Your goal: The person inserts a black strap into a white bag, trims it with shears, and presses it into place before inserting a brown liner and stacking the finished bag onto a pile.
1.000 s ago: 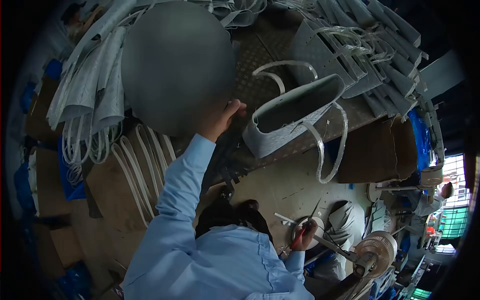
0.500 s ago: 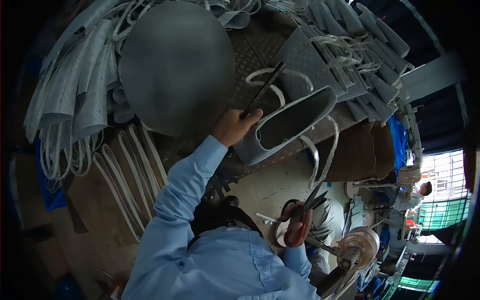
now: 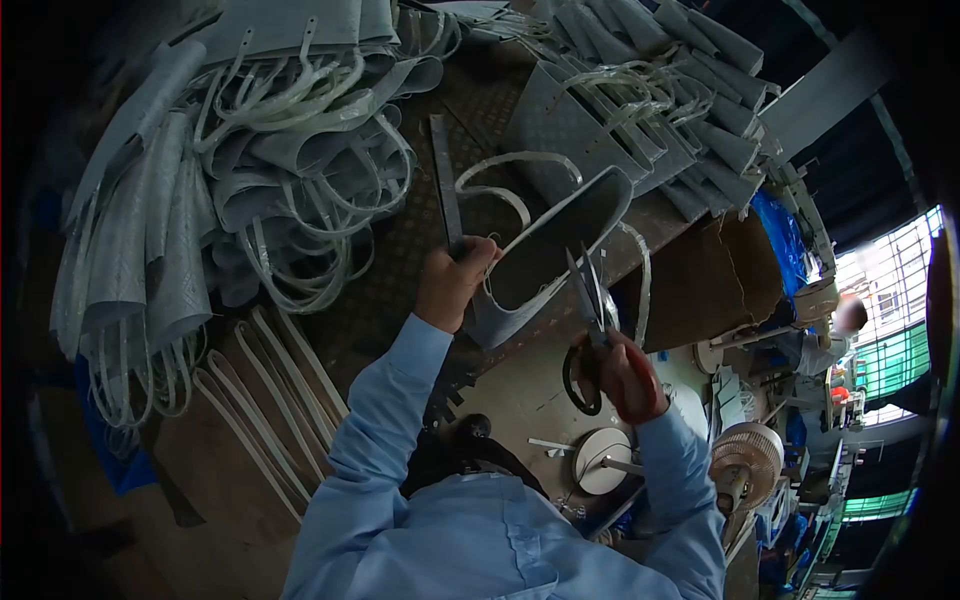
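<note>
A grey bag (image 3: pixel 510 322) with white handles in clear wrapping lies on the table, its mouth open towards me. My left hand (image 3: pixel 455 284) is closed around a long flat metal bar (image 3: pixel 443 180) that points away from me. Its thumb lies right at the bag's near left rim. Scissors (image 3: pixel 594 295) are in my right hand (image 3: pixel 622 378), fingers in the handle loops. Their blades are slightly parted, and the tips overlap the bag's right rim in this view.
Piles of grey bags (image 3: pixel 165 230) lie at the left, and more bags (image 3: pixel 650 120) are stacked at the upper right. White strips (image 3: pixel 262 410) lie at the lower left. A brown carton (image 3: pixel 715 270), a fan (image 3: pixel 745 460) and a person (image 3: pixel 825 350) are to the right.
My right hand has risen with the scissors from low beside my body to the bag's rim. The bar in my left hand has swung more upright. A blurred grey disc at the upper left is gone.
</note>
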The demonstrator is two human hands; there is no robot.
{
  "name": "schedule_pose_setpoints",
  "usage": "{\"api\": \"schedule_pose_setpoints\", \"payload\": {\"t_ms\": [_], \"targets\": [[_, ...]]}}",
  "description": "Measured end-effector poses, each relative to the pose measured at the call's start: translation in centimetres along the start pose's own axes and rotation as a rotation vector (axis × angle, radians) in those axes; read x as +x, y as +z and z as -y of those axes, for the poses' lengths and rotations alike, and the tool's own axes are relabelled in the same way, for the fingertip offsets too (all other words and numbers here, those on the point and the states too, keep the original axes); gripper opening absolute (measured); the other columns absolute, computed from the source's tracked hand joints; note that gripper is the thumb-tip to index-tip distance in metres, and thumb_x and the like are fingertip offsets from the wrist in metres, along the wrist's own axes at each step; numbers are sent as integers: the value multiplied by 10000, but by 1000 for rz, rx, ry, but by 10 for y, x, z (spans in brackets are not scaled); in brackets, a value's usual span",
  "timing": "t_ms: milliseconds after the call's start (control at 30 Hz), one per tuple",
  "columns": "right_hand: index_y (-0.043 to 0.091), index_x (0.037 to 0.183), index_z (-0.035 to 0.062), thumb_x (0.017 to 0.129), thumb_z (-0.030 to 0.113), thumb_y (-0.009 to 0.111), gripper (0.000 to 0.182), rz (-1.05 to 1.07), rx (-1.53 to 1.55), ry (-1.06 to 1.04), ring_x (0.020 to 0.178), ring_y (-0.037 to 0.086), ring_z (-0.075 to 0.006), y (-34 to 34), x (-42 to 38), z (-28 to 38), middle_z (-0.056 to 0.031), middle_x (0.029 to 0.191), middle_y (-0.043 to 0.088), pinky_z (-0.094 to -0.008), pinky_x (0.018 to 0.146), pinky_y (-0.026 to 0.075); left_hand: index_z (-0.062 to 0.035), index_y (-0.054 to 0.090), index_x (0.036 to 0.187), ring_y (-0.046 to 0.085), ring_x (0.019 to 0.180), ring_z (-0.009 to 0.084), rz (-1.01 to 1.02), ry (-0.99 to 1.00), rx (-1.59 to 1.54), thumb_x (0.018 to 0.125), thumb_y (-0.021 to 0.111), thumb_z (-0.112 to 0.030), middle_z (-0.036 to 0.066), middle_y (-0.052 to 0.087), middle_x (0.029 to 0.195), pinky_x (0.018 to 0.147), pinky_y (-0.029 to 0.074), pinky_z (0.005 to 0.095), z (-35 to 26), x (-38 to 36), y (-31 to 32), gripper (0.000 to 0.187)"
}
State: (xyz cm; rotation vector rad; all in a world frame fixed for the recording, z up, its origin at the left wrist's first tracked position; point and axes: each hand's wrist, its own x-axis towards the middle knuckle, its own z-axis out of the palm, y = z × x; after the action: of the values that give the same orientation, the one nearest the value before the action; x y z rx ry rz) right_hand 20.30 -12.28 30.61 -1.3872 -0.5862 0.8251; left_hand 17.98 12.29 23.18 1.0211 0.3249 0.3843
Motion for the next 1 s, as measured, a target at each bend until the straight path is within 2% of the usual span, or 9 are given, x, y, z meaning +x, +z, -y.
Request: {"api": "schedule_pose_setpoints", "payload": {"t_ms": [33,67,267,367,467,600,900,967,1000], "targets": [[451,1185,2,959,436,396,492,62,19,171,618,503,-101,-4,2,9,-68,858,562,-225,534,400,-1,632,837,399,481,25,44,20,-57,859,628,-172,10,571,666,453,304,199,-4,-5,-1,172],[462,1179,17,968,447,363,489,147,-8,228,617,515,-102,-11,10,18,-67,837,564,-226,537,420,2,626,866,368,467,17,89,52,-112,873,608,-159,8,559,657,437,273,190,-10,-6,-1,162],[494,1115,19,956,506,348,533,220,-59,496,597,532,-121,-23,42,27,-80,807,576,-239,522,435,12,616,951,370,461,22,72,109,-3,889,583,-155,11,547,651,429,266,179,-24,-27,4,181],[508,1072,11,953,511,352,537,212,2,423,568,536,-131,-21,58,8,-89,789,576,-253,500,439,14,623,953,356,452,27,15,104,24,877,589,-144,-6,521,624,423,251,190,-24,-28,7,178],[522,1078,8,944,534,349,570,180,28,472,553,539,-142,-11,75,12,-91,757,582,-252,494,448,6,629,943,337,445,31,-5,107,-6,859,595,-126,-25,484,590,418,231,202,-20,-27,7,160],[538,1038,5,932,554,365,586,114,21,477,539,524,-142,-6,88,18,-84,715,563,-259,477,436,-20,648,927,379,484,28,19,85,-88,850,585,-117,-44,479,589,440,266,202,-11,-28,3,140],[543,1006,28,923,571,375,574,126,-237,468,455,441,-57,-8,88,11,-5,662,506,-177,423,335,-50,602,899,341,449,59,50,203,-415,856,551,-78,-4,454,594,439,271,227,13,-35,-14,72],[532,1044,29,900,590,410,592,214,-201,95,485,455,-61,-11,77,2,-18,690,515,-185,437,344,-66,590,935,361,451,63,47,243,-420,882,537,-89,47,563,698,447,301,233,18,-45,-27,78],[532,1044,29,900,590,410,592,218,-203,97,485,455,-61,-14,68,-4,-18,690,515,-185,437,344,-66,590,935,361,451,63,44,245,-422,882,537,-89,47,563,698,447,301,233,22,-54,-31,78]]}}
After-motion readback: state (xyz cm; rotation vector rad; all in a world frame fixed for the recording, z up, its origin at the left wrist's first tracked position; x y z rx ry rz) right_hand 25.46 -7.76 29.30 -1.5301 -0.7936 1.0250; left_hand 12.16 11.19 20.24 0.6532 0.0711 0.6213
